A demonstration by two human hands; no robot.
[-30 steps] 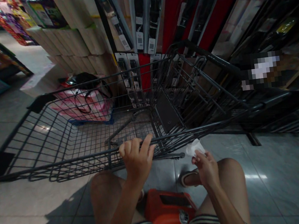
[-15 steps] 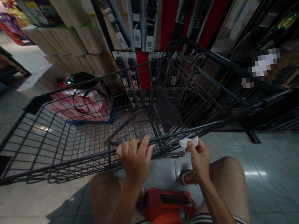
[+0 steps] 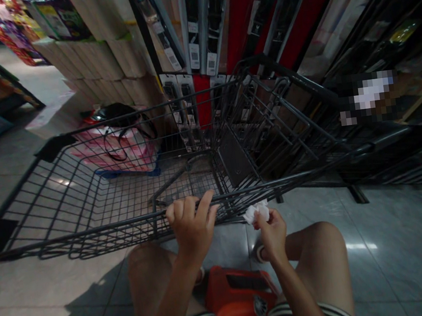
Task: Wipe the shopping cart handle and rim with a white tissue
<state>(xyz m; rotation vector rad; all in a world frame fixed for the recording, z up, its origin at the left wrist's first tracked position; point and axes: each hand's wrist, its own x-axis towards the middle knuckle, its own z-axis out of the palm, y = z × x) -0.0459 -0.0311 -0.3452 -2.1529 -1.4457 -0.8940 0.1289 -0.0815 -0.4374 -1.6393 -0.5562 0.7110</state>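
Note:
A dark wire shopping cart [image 3: 89, 229] stands sideways in front of my knees, its basket bare inside. My left hand [image 3: 192, 227] is closed over the cart's near top rail, fingers hooked across it. Just right of it, my right hand [image 3: 271, 230] pinches a crumpled white tissue [image 3: 257, 213] between thumb and fingers. The tissue is by the near side of the cart, a little below the top rail; whether it touches the wires I cannot tell.
An orange-red stool [image 3: 236, 298] is between my legs. Behind the cart are pink packages [image 3: 117, 149] on a blue base with a black bag [image 3: 117, 113] on top, stacked paper rolls [image 3: 83, 61] and hanging packaged goods [image 3: 213, 24]. Grey tiles [image 3: 381, 260] cover the floor.
My right hand has moved left and slightly down with the tissue, closer to my left hand. My left hand stays on the rail, and the cart has not moved.

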